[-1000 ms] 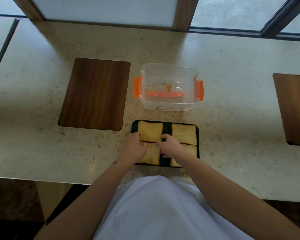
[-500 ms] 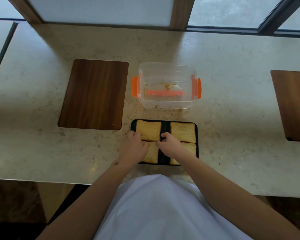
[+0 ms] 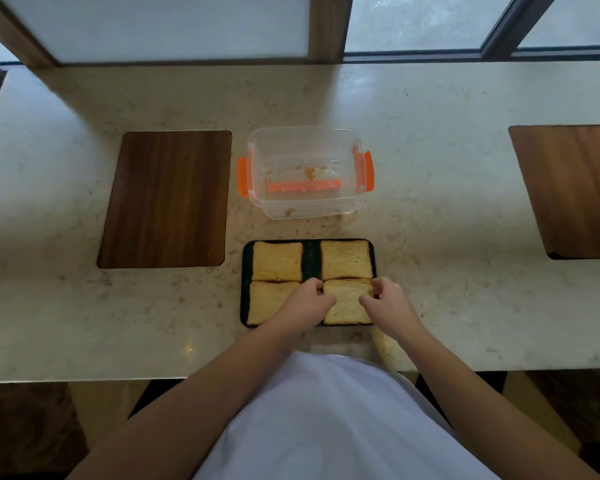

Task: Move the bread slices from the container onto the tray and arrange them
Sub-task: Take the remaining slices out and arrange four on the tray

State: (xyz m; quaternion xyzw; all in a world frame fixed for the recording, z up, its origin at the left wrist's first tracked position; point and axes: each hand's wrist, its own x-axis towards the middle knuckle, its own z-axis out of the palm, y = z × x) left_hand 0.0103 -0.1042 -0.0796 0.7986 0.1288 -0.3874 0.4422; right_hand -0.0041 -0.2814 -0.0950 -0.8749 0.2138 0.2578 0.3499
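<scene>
Several toasted bread slices lie in a two-by-two grid on a black tray [image 3: 245, 271] near the counter's front edge. The far-left slice [image 3: 277, 261] and far-right slice [image 3: 346, 259] lie uncovered. My left hand [image 3: 305, 304] partly covers the near-left slice [image 3: 264, 303] and its fingers pinch the left edge of the near-right slice [image 3: 347, 304]. My right hand [image 3: 388, 306] grips that same slice at its right edge. Behind the tray stands a clear plastic container [image 3: 305, 206] with orange clips, holding only crumbs.
A dark wooden inlay [image 3: 167, 199] sits left of the container and another wooden inlay [image 3: 572, 188] at the far right of the beige stone counter [image 3: 447, 271]. Windows run along the back. My white shirt fills the bottom of the view.
Both hands have shifted right, from the left-hand slices to the near-right slice. The left slices now lie straighter in their column.
</scene>
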